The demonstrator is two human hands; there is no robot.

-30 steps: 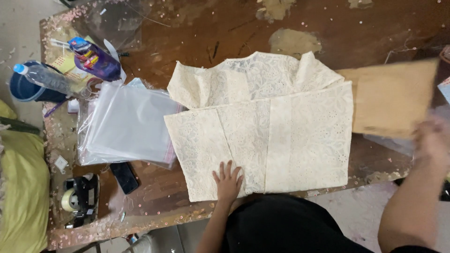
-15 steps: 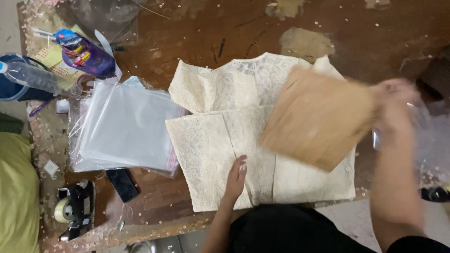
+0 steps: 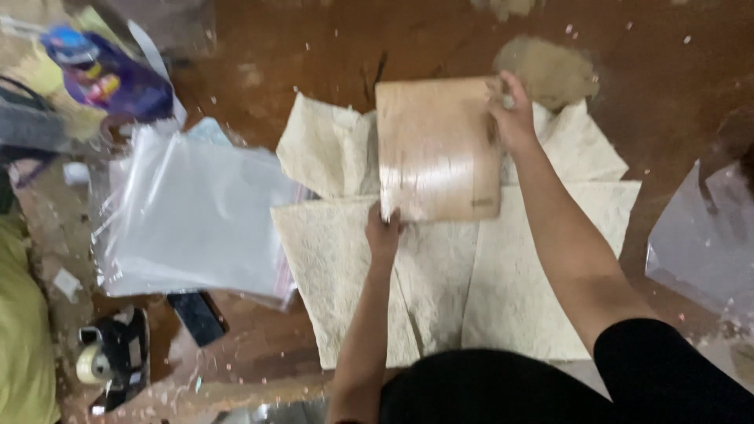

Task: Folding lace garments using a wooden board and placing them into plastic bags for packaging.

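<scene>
A cream lace garment (image 3: 518,290) lies spread flat on the brown wooden table (image 3: 314,47), sleeves toward the far side. A tan cardboard sheet (image 3: 436,149) rests over the garment's upper middle. My left hand (image 3: 383,229) grips the sheet's near left corner. My right hand (image 3: 514,114) holds its far right edge. Both forearms reach out across the garment from the near edge.
A stack of clear plastic bags (image 3: 188,212) lies left of the garment. A purple packet (image 3: 110,78) sits at the far left, a tape dispenser (image 3: 110,361) and a dark flat object (image 3: 196,318) near the front left. Another clear bag (image 3: 699,243) lies at the right.
My right hand carried the cardboard sheet from the right side over onto the garment's upper middle. My left hand left the garment's hem and took hold of the sheet's near corner.
</scene>
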